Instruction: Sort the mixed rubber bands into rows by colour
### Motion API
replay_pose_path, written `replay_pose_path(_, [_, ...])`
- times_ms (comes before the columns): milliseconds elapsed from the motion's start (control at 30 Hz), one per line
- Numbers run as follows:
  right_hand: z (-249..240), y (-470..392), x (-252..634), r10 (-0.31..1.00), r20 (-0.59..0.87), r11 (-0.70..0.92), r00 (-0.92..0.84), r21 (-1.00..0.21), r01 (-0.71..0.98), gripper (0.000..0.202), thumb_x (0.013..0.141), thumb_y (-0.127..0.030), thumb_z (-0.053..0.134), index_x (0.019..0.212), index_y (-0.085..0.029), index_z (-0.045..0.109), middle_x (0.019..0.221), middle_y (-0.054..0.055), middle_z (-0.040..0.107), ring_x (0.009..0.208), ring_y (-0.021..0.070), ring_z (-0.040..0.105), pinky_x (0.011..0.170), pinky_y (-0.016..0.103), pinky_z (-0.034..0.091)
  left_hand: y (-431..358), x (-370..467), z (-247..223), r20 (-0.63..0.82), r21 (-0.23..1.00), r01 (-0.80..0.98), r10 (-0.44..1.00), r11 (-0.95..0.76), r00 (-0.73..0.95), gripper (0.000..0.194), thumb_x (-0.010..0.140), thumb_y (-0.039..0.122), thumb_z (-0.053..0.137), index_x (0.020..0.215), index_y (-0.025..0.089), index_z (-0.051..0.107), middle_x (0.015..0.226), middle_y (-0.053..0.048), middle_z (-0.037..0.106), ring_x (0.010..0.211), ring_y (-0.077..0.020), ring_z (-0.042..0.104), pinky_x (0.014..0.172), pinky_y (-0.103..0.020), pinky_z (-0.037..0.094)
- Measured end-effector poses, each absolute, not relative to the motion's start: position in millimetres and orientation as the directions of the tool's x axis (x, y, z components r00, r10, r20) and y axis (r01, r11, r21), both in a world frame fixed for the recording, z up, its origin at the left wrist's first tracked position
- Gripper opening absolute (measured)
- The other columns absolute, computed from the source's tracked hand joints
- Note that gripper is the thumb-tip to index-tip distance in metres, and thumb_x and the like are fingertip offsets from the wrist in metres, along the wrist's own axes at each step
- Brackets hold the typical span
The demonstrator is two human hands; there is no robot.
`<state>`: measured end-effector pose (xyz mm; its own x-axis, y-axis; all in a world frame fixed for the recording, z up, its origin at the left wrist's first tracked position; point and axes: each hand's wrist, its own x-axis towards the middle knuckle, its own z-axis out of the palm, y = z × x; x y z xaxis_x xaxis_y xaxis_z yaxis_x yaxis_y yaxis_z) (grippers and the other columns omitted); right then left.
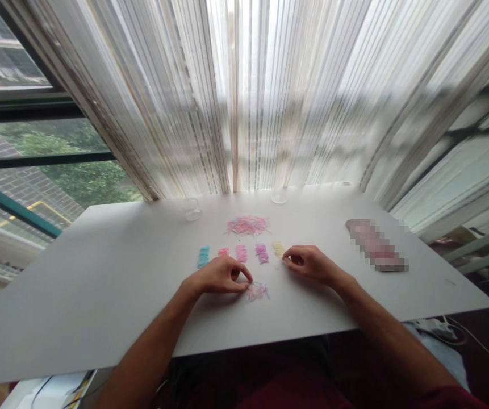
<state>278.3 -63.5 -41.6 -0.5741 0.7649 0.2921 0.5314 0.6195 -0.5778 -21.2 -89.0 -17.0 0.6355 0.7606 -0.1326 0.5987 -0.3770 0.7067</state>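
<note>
My left hand (222, 275) has thumb and forefinger pinched at the left edge of a small mixed pile of thin coloured strips (258, 292). What sits between those fingertips is too small to make out. My right hand (308, 262) is also in a pinch, its fingertips at the lower right edge of a group of pale yellow strips (278, 249). Any piece in it is hidden. Sorted groups form a row: blue strips (203, 257), coral-pink strips (224, 251) partly behind my left hand, pink strips (241, 253) and purple strips (262, 253).
A larger mixed heap of strips (248, 225) lies behind the row. Farther back on the white table (133, 284) are a clear round container (192, 210) and a clear shallow dish or lid (279, 197). A blurred-out pinkish flat object (376, 245) lies at right. Curtains (261, 113) hang beyond.
</note>
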Motion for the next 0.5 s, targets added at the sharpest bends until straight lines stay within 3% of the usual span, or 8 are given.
replay_pose_path(267, [-43.0, -64.9, 276.7, 0.775, 0.255, 0.595, -0.578, -0.602, 0.533, 0.016, 0.086, -0.021, 0.058, 0.082, -0.017, 0.073, 0.064, -0.001, 0.060, 0.056, 0.0110, 0.050, 0.059, 0.023, 0.042, -89.4, -20.9, -15.8, -0.137, 0.706, 0.601, 0.760, -0.375, 0.635, 0.023, 0.074, 0.025, 0.073, 0.094, 0.019, 0.082, 0.055, 0.006, 0.043, 0.052, -0.0077, 0.039, 0.050, -0.019, 0.029])
replay_pose_path(500, [-44.3, -63.4, 276.9, 0.769, 0.324, 0.621, -0.551, -0.585, 0.522, 0.015, 0.085, -0.019, 0.057, 0.085, -0.017, 0.072, 0.064, -0.001, 0.060, 0.056, 0.0110, 0.051, 0.058, 0.022, 0.041, -91.1, -21.6, -14.0, -0.154, 0.724, 0.587, 0.744, -0.363, 0.650, 0.023, 0.075, 0.029, 0.074, 0.093, 0.016, 0.081, 0.056, 0.007, 0.041, 0.052, -0.0070, 0.036, 0.050, -0.019, 0.028])
